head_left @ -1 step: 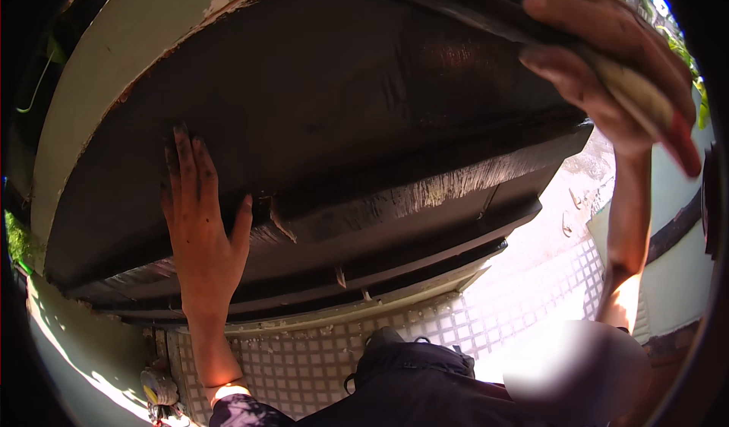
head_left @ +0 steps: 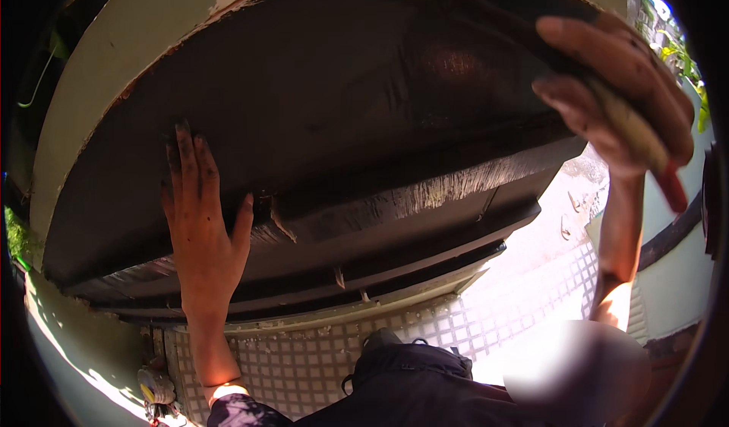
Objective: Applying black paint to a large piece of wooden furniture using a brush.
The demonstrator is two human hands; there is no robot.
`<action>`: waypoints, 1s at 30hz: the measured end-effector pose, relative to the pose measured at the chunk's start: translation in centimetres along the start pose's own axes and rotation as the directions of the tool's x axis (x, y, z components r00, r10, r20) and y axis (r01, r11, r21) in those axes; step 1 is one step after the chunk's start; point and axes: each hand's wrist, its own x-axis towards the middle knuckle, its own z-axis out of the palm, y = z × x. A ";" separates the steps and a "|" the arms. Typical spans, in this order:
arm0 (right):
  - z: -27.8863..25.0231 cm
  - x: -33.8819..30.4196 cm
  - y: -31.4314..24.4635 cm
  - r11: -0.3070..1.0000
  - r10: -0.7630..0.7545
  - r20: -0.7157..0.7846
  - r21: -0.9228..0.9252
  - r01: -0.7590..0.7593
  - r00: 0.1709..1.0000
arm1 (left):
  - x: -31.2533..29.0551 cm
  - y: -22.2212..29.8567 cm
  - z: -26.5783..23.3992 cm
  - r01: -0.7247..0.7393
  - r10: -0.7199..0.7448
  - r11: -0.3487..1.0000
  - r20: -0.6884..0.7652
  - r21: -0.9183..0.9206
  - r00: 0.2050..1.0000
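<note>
A broad dark brown panel (head_left: 304,77) fills the upper middle, glossy in places as if wet. Flat against its left part rests my left hand (head_left: 199,199), fingers stretched out and fingertips smudged dark. At the upper right, my right hand (head_left: 626,96) is closed around the handle of a long paintbrush (head_left: 632,123). The handle is pale wood with a red end pointing down toward my wrist. Its dark head reaches left to the panel's upper part, close to the top edge; contact there is hard to make out against the dark surface.
Below the panel run stepped dark ledges (head_left: 410,199), streaked with shine and chipped in spots. A pale wall (head_left: 68,123) curves around the panel's left and top. Tiled floor (head_left: 304,358) lies beneath, with a small container (head_left: 156,385) at lower left and a black bag (head_left: 410,362) at my front.
My right hand has shifted slightly downward, and the brush's head has moved a little left along the panel while its red end dropped. My left hand has stayed in place.
</note>
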 end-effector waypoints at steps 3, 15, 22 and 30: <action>1.3 -1.3 -5.5 0.971 0.237 0.038 0.019 -0.238 0.971 | 0.4 0.8 1.5 -0.009 0.009 1.000 0.010 0.003 1.000; 4.6 -1.6 -14.8 0.824 0.558 0.075 0.066 -0.562 0.827 | -0.1 1.2 -1.2 0.010 -0.011 1.000 -0.045 -0.016 0.999; 6.9 0.1 -12.2 0.818 0.563 -0.103 -0.071 -0.570 0.820 | -1.9 5.1 -1.0 -0.311 0.044 0.735 -0.414 -0.603 0.909; 3.7 4.7 -19.2 0.664 0.727 0.134 0.116 -0.739 0.674 | -3.9 9.3 -0.8 -0.335 0.085 0.458 -0.335 -0.823 0.938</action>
